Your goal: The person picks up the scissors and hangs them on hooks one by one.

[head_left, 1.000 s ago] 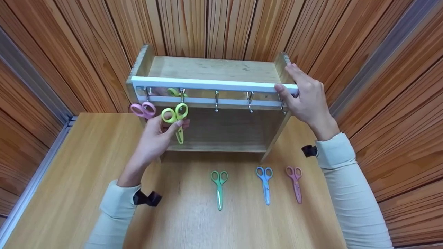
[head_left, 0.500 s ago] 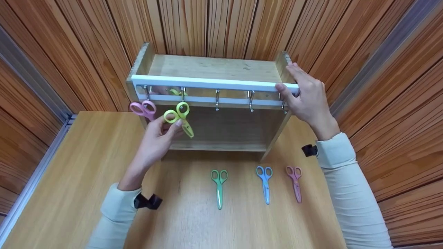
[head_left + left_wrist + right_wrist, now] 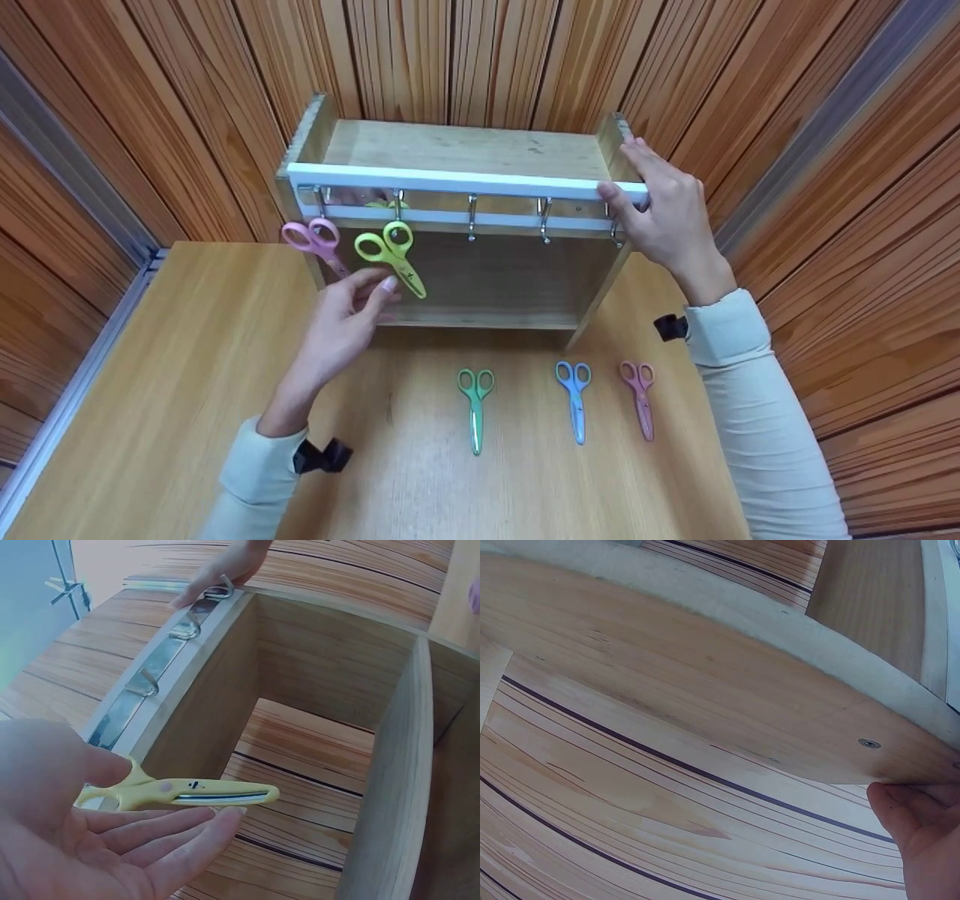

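Note:
A pair of yellow scissors (image 3: 405,264) hangs tilted from the second hook of the white hook rail (image 3: 465,180), one finger loop over the hook. Just below and left of it is my left hand (image 3: 337,326), its fingers loose and holding nothing. The left wrist view shows the palm of that left hand (image 3: 67,840) beside the scissors (image 3: 214,792). Pink scissors (image 3: 315,236) hang on the leftmost hook. My right hand (image 3: 671,217) grips the right end of the wooden shelf (image 3: 465,146), thumb on the rail and fingers along the side panel.
Green scissors (image 3: 475,409), blue scissors (image 3: 576,405) and dark pink scissors (image 3: 641,401) lie on the wooden table (image 3: 420,487) in front of the shelf. Three hooks to the right of the yellow scissors carry nothing. Wood-panelled walls (image 3: 495,60) stand behind and beside.
My left hand has let go of the yellow scissors and moved slightly down. Their blades have swung to the right. The right hand has stayed in place.

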Available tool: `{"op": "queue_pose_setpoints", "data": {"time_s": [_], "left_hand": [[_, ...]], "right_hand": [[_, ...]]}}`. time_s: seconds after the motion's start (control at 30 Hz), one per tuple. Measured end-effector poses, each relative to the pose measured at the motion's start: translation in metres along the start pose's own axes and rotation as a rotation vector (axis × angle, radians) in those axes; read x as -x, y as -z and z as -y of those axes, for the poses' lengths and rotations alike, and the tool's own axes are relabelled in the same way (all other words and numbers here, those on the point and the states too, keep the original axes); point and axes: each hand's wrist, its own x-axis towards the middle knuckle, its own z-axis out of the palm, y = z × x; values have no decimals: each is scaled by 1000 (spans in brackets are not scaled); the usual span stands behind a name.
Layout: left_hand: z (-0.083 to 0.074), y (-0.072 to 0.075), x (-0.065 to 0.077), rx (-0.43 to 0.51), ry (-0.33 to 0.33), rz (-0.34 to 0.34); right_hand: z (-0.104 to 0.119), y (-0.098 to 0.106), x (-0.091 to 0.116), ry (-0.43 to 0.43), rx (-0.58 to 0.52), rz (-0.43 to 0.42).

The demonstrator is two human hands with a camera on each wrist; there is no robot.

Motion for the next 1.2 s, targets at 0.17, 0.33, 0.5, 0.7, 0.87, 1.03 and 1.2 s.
{"op": "queue_pose_setpoints", "data": {"time_s": [0.17, 0.33, 0.5, 0.7, 0.87, 1.03, 1.2], "left_hand": [[4, -7, 6, -19, 4, -15], [7, -16, 12, -94, -4, -34], [10, -22, 20, -170, -18, -45], [21, -33, 25, -188, -4, -24], [32, -49, 29, -246, -15, -54], [44, -63, 32, -344, -47, -75], [53, -77, 34, -416, -68, -77]], "right_hand": [[1, 0, 0, -7, -2, 4], [0, 0, 0, 8, -9, -12], [0, -1, 0, 19, -12, -16], [0, 0, 1, 10, -5, -7], [1, 0, -1, 12, -11, -11], [1, -1, -3, 12, -8, -6], [1, 0, 0, 8, -15, -9]]}}
